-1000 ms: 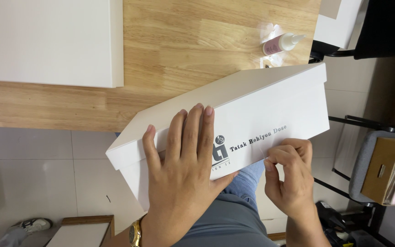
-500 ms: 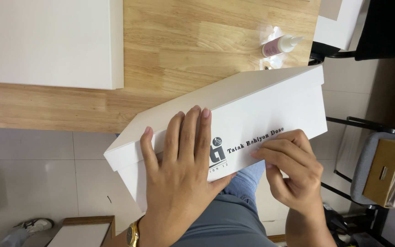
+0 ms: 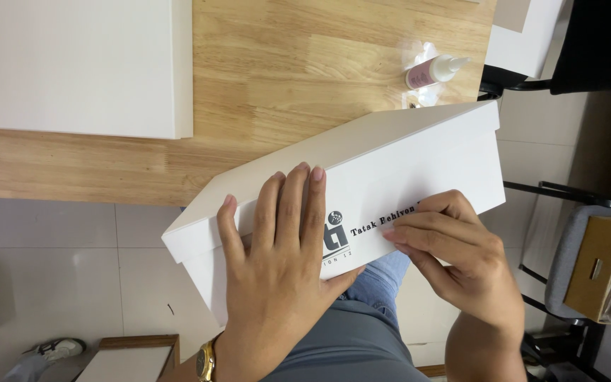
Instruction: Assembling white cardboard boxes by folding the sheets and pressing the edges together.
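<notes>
So the person holds a big white box (image 3: 404,170) w/ both hands, and it rests partly on the lap, w/ its far edge leaning over the rim of the wooden table (image 3: 284,85). The left hand (image 3: 277,262) lies flat on the box's side, fingers spread & pressed down, thumb tucked under the low edge. The right hand (image 3: 454,262) has its fingers close together, tips pushing on the black printed strip (image 3: 362,230) on the box face; it looks like a sticker being rubbed on, but that can't be told for sure. To do this well, the left hand should keep the box from sliding, bc it sits tilted & could slip off the knee. The right fingertips should press firm & slide slow along the strip, so no bubbles or lifted corners stay. Pushing too hard could dent the thin card wall. A small pink bottle w/ white cap (image 3: 434,71) lies on the table just past the box, near enough to get knocked. Another flat white box (image 3: 72,64) sits on the table, well apart.
</notes>
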